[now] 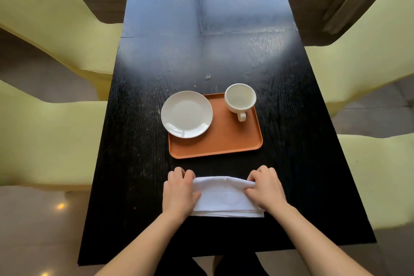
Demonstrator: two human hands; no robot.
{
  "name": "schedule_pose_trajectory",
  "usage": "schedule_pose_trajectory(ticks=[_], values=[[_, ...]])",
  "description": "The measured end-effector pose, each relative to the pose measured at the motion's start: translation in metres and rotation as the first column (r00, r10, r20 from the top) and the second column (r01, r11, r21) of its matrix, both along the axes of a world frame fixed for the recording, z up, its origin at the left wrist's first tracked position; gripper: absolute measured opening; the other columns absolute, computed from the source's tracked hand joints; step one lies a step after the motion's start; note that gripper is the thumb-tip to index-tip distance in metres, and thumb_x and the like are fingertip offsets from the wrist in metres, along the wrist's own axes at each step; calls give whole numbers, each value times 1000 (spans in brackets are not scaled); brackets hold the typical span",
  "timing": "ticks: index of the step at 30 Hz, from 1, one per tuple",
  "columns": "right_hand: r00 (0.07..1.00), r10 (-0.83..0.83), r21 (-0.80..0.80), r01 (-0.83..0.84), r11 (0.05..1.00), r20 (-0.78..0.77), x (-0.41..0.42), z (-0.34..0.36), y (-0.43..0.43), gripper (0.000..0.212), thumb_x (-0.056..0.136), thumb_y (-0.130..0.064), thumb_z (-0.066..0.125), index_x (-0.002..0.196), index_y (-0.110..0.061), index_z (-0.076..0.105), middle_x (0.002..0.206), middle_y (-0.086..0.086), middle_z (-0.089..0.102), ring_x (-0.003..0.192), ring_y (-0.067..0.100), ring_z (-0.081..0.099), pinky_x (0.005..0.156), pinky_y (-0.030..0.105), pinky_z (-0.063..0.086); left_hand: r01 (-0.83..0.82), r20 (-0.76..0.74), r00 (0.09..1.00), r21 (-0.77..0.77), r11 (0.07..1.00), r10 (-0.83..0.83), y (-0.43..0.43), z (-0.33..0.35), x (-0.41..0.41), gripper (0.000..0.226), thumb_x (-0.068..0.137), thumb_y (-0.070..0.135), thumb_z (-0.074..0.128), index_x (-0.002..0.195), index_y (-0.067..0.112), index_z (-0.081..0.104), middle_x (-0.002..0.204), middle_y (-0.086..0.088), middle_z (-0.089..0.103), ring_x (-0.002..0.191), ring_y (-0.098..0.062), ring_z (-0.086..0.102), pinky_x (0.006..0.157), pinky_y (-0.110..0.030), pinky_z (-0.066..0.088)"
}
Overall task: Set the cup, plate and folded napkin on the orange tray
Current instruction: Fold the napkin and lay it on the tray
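Observation:
An orange tray [226, 141] lies in the middle of the black table. A white plate [186, 114] rests on its far left corner, overhanging the tray's left edge. A white cup [240, 99] stands on the far right corner, handle pointing toward me. On the table in front of the tray lies a white napkin [224, 198], partly folded. My left hand [179, 190] pinches its far left corner and my right hand [265, 188] pinches its far right corner, holding the far edge lifted off the table.
The black table [201, 51] stretches away beyond the tray. Pale yellow chairs stand on both sides: left [51, 141] and right [376, 174]. A small speck [208, 77] lies on the table behind the cup.

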State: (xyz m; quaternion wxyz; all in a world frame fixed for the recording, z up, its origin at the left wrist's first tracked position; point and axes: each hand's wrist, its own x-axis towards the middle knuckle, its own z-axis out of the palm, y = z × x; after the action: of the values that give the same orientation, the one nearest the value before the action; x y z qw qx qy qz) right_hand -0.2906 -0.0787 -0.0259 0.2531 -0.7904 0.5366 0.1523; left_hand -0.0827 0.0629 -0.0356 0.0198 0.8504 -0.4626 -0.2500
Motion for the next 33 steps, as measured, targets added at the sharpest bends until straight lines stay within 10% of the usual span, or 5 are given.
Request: schedule_pose_trajectory(ticks=[5,13,28,33], values=[[892,-372,251,310,917,257,-4,4,-14,16,69,-31,77,70,-25,61,76,-6,65,73,10,61,57,28,44,-225,-252,948,-99,969,194,-9,0,6,13,74,22,62,79,28,51,79,8,54,83,-17,52,68,-35,44],[712,-646,426,512,746,276,-24,-4,1,67,66,-23,87,125,-28,55,98,0,69,86,14,69,72,33,59,-557,-527,710,-13,831,468,-16,-5,8,37,77,12,73,108,25,58,78,3,63,74,-10,61,62,-21,42],[764,-445,346,306,887,468,52,39,55,36,73,-38,82,105,-34,66,93,-14,71,81,-1,68,71,17,54,-748,-693,359,187,637,625,-1,-15,10,38,79,13,57,115,17,68,98,0,73,86,-17,72,79,-42,62],[863,-277,289,162,944,422,56,24,66,18,87,-25,69,104,-24,74,96,-13,72,85,-4,64,70,8,46,-700,-597,529,96,708,603,5,-6,16,37,84,17,50,116,20,68,103,2,73,92,-13,68,90,-41,57]])
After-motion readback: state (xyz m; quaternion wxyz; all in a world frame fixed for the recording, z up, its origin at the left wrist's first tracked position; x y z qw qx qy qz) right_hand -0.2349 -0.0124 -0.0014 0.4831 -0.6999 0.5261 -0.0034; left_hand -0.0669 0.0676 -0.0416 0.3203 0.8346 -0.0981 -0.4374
